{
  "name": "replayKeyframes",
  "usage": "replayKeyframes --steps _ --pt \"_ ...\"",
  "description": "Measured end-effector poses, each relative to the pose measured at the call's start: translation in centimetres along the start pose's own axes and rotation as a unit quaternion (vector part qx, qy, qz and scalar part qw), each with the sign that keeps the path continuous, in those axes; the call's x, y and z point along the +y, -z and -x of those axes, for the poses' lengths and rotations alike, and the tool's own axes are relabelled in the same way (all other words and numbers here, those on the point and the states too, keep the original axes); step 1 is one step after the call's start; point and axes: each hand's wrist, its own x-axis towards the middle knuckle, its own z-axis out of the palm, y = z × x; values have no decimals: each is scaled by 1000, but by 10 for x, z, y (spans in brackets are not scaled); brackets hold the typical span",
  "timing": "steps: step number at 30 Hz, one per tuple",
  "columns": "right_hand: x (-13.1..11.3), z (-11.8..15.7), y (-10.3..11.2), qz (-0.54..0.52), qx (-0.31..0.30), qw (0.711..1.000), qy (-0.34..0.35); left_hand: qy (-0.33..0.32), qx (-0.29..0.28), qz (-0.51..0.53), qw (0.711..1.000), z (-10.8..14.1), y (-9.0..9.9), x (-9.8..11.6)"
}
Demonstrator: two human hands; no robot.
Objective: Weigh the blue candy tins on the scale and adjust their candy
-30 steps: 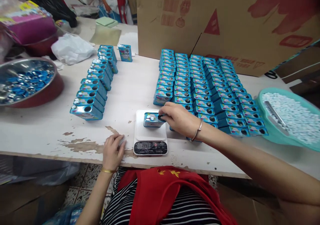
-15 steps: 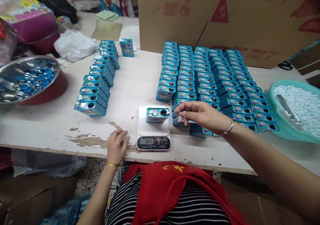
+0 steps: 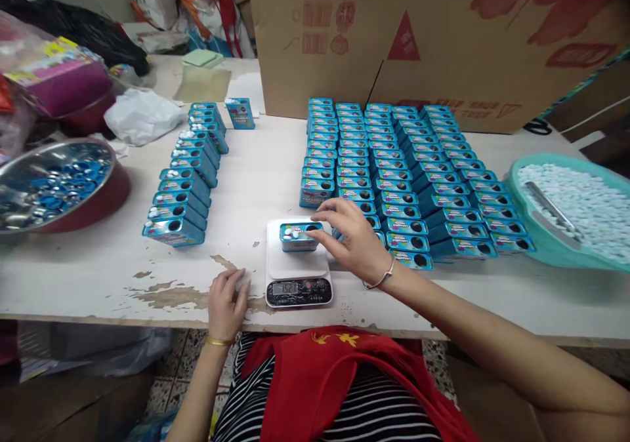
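Observation:
A blue tin (image 3: 299, 243) stands upright on the white kitchen scale (image 3: 283, 271), with several white mints on its top. The thumb and index finger of my right hand (image 3: 352, 239) close around the tin's right end, with the thumb covering part of its round hole. The tin still rests on the scale, whose display is lit. My left hand (image 3: 226, 304) rests on the table to the left of the scale, holding nothing, thumb apart from the lightly bent fingers.
Rows of blue tins (image 3: 398, 199) with round holes stand to the right. More tins (image 3: 180, 216), topped with mints, form a column on the left. A turquoise basin (image 3: 546, 255) contains white mints and a metal scoop. A steel bowl (image 3: 105, 199) holds blue lids. A large carton (image 3: 315, 75) stands behind.
My right hand has moved left from beside the scale to the tin's right end. My left hand stays on the table. The camera view has shifted slightly.

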Motion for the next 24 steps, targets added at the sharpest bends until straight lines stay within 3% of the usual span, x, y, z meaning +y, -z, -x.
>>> replayKeyframes --steps 2,8,17,21,24 --pt "1 15 -2 74 19 997 3 -22 22 4 1000 -6 4 13" --pt "-4 49 -13 208 -32 978 12 -135 28 3 990 -47 10 66" --pt "-5 39 -25 154 -36 987 -21 -211 -15 -40 977 -84 1 99" --pt "8 50 -12 120 19 992 -39 -237 -36 -53 969 -96 -4 110" --pt "28 60 22 125 87 987 -51 -232 -32 -65 970 -104 -5 111"
